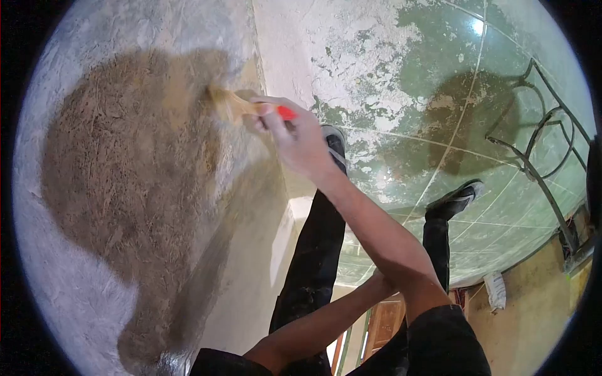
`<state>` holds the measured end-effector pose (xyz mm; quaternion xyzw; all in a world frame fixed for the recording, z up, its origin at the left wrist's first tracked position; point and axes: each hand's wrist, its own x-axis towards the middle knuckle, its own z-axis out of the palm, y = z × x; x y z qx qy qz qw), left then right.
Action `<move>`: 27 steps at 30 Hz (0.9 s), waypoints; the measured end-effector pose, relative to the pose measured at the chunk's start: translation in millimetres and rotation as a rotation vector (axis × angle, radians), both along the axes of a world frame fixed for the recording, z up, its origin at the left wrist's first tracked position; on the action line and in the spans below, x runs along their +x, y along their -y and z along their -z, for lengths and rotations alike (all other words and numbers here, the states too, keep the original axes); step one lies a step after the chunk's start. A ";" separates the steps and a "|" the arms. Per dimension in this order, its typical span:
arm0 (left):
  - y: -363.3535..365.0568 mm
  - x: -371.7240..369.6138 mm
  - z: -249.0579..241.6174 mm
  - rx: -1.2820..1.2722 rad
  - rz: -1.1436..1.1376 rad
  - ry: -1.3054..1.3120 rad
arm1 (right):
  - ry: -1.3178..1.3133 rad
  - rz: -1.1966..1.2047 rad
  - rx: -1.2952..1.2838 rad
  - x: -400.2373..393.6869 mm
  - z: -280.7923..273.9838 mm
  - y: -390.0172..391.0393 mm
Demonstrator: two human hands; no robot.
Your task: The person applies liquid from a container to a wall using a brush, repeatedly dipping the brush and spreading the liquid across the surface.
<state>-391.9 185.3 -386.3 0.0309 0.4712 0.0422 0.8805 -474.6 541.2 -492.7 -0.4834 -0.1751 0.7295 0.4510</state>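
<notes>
My right hand is closed around a paintbrush with a yellowish body and a red handle end. Motion blurs the brush, and its bristle end overlaps the rough grey wall on the left. A broad dark brown shadowed area spreads over that wall beside the bristles. My left forearm crosses low in front of me, toward the right elbow. Behind the right arm, the fingers of my left hand are hidden.
Green floor tiles carry white, flaking patches near the wall's base. A black metal frame stands at the right. My shoes are on the floor. Farther off, a white bag lies near a yellowish wall.
</notes>
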 end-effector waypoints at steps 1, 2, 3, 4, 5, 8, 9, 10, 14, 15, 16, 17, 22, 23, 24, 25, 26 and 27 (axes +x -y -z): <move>-9.4 2.3 1.4 0.069 0.157 -0.022 | -0.035 -0.118 -0.046 21.8 -4.8 -2.0; -18.2 4.3 -0.7 0.070 0.156 -0.021 | -0.034 -0.119 -0.045 25.7 -1.5 0.8; -34.7 5.9 -5.6 0.304 0.278 -0.084 | -0.201 -0.082 -0.070 26.2 5.6 4.5; -41.1 6.2 -6.3 0.541 0.402 -0.148 | -0.369 -0.043 -0.091 24.2 14.6 6.8; -44.3 4.8 -5.8 0.544 0.406 -0.148 | -0.370 -0.039 -0.088 16.9 25.6 7.7; -39.3 -2.5 -2.7 0.387 0.328 -0.125 | -0.238 -0.017 -0.116 -8.4 74.1 9.3; -38.0 -4.8 0.4 0.339 0.301 -0.118 | -0.014 -0.020 -0.131 -9.3 93.4 7.6; -36.1 -6.2 3.2 0.290 0.272 -0.112 | 0.209 -0.024 -0.146 -9.1 99.3 4.3; -24.8 -8.5 6.5 0.079 0.156 -0.069 | 0.384 0.036 -0.158 -13.3 87.6 7.4; -21.5 -7.1 5.4 0.023 0.122 -0.058 | 0.327 0.015 -0.075 -16.2 64.6 10.4; -18.5 -5.0 3.3 -0.033 0.087 -0.047 | 0.269 -0.007 0.008 -17.4 39.7 14.1; -17.3 -3.3 2.2 -0.033 0.086 -0.044 | 0.296 0.008 0.120 -16.7 14.4 17.0; -0.6 2.0 -1.8 0.685 0.529 -0.233 | -0.113 -0.079 0.190 17.3 -52.3 20.9; 3.0 -2.4 -2.3 0.685 0.531 -0.232 | -0.226 -0.104 0.095 22.1 -50.1 17.6; -9.2 -9.1 -4.1 0.666 0.483 -0.175 | -0.338 -0.128 0.002 24.8 -45.7 13.0; -18.1 -12.6 -3.8 0.648 0.435 -0.118 | -0.338 -0.126 0.005 17.3 -28.8 12.2; -17.8 -13.5 -1.2 0.649 0.439 -0.118 | -0.270 -0.072 0.010 1.0 0.2 15.5; -15.8 -15.1 3.4 0.374 0.338 -0.061 | -0.204 -0.017 0.017 -11.6 26.8 16.8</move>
